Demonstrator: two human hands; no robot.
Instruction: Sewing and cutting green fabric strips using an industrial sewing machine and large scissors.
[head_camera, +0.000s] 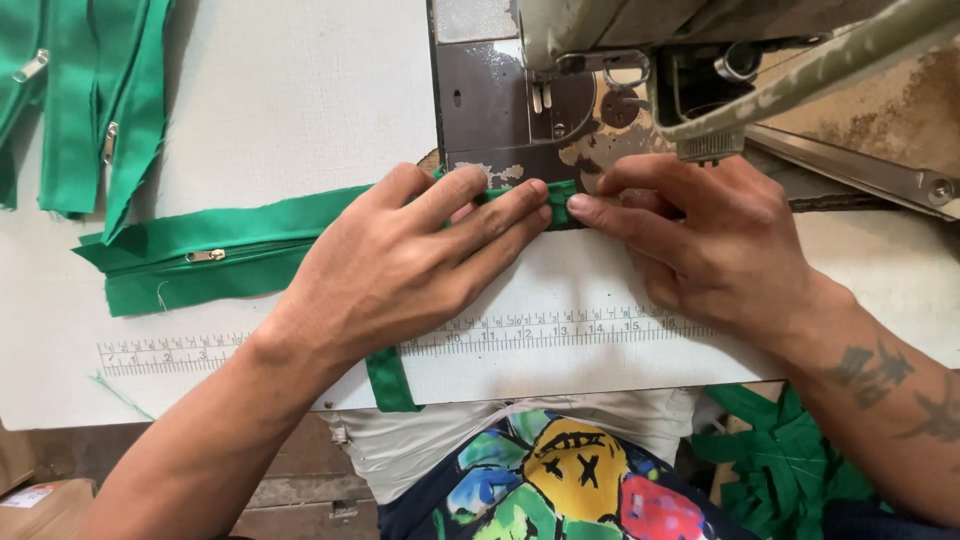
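Both hands, left (400, 265) and right (700, 235), press fingertips flat on a green zipper strip (215, 255) at the sewing machine (560, 90) foot; finished green pieces (80, 100) lie aside, this strip apparently unsewn.

I am pressing my left hand (400, 265) and right hand (700, 240) onto a green fabric strip (560, 205), fingertips meeting just before the sewing machine (560, 100). A green zipper piece (200, 258) is lying left, above the tape measure (540, 330) on the white table (300, 90).
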